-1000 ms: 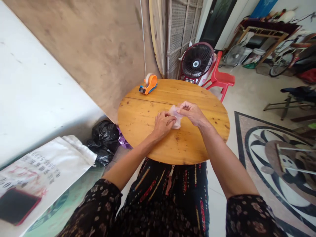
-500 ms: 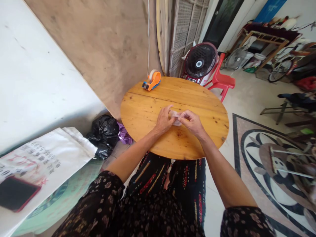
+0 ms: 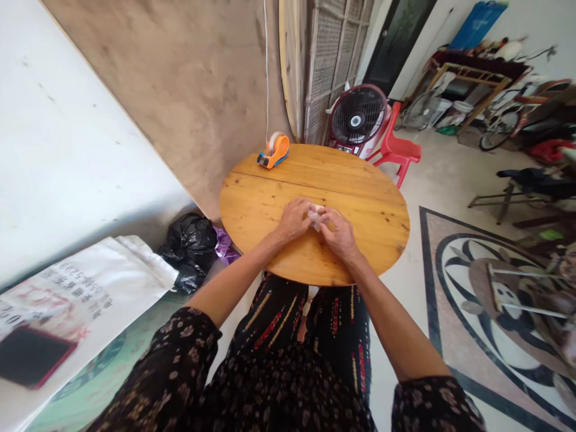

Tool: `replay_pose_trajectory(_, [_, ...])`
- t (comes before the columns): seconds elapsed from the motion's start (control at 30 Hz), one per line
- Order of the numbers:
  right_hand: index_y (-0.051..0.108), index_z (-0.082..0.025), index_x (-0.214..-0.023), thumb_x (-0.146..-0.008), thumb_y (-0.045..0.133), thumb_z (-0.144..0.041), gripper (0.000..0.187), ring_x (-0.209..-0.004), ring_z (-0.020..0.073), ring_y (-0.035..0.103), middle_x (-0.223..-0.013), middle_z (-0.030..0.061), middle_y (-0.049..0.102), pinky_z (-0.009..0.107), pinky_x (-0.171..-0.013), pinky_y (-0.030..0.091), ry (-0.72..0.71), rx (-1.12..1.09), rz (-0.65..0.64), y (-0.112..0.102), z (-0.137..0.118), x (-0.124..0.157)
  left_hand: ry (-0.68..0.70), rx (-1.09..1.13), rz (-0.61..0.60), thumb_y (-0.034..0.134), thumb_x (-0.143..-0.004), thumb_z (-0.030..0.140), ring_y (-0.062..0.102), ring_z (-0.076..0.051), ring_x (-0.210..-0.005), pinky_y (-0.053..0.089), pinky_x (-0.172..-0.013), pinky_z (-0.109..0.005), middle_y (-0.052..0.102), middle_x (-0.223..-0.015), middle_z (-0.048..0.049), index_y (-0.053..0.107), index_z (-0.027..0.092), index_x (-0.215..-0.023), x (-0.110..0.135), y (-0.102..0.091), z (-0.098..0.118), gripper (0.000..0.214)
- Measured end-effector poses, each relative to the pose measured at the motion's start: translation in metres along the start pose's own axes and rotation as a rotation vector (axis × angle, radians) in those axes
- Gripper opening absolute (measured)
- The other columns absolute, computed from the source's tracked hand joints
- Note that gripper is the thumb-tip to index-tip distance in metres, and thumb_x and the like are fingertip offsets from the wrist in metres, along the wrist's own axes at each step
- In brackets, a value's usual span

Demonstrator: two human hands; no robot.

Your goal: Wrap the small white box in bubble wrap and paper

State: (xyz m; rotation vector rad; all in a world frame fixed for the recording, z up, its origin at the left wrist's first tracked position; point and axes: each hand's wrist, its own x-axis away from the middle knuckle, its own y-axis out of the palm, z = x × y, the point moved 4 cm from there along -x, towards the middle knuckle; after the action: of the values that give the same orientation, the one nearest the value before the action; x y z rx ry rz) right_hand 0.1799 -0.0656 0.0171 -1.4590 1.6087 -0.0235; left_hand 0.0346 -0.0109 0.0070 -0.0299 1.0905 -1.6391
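Observation:
Between my two hands is a small, crumpled, whitish translucent piece (image 3: 315, 219), perhaps thin plastic; its exact kind is too small to make out. My left hand (image 3: 294, 218) grips its left side with bent fingers. From the right, the fingers of my right hand (image 3: 338, 233) are closed on the same piece. Both hands are low over the middle of the round wooden table (image 3: 252, 198), and they partly cover the piece.
An orange tape dispenser (image 3: 275, 151) with a roll stands at the table's back left edge. Behind the table are a dark red fan (image 3: 357, 120) and a red plastic chair (image 3: 398, 144). Black bags (image 3: 191, 240) and a phone (image 3: 36, 356) on a white sack (image 3: 121, 264) lie left.
My right hand has turned and come in lower against the piece, and my left fingers have curled down onto it. The view has shifted slightly.

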Motion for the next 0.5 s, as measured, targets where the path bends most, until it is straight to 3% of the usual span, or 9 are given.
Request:
replay_pose_trajectory(0.1, [0.058,-0.024,-0.079,-0.081,0.056,-0.017,0.007,-0.107,0.0231,0.066,-0.112,0.0089,0.07,0.039,-0.097,0.05,-0.029,-0.003,-0.004,0.001,0.006,0.002,0.097,-0.035,-0.059,0.06,-0.08,0.015,0.059,-0.024,-0.117,0.044,-0.106,-0.039,0.067,-0.121,-0.0095,0.069,0.017,-0.101,0.005,-0.008,0.0,0.024])
replay_pose_trajectory(0.23, [0.057,-0.024,-0.08,-0.081,0.056,-0.016,0.008,-0.111,0.0235,0.065,-0.116,0.0094,0.069,0.04,-0.099,0.05,-0.049,0.003,-0.016,0.002,0.01,0.004,0.227,-0.122,-0.103,0.061,-0.083,0.019,0.054,-0.027,-0.13,0.041,-0.113,-0.043,0.06,-0.137,-0.0134,0.067,0.017,-0.116,0.015,-0.014,0.001,0.033])
replay_pose_trajectory(0.5, [0.058,-0.023,-0.079,-0.081,0.052,-0.014,0.011,-0.118,0.0239,0.062,-0.124,0.0113,0.068,0.043,-0.104,0.05,-0.081,0.085,-0.052,0.006,0.012,0.008,0.311,-0.145,-0.191,0.062,-0.081,0.016,0.048,-0.029,-0.139,0.038,-0.119,-0.047,0.054,-0.145,-0.0172,0.054,0.014,-0.13,0.009,0.001,-0.01,0.049])
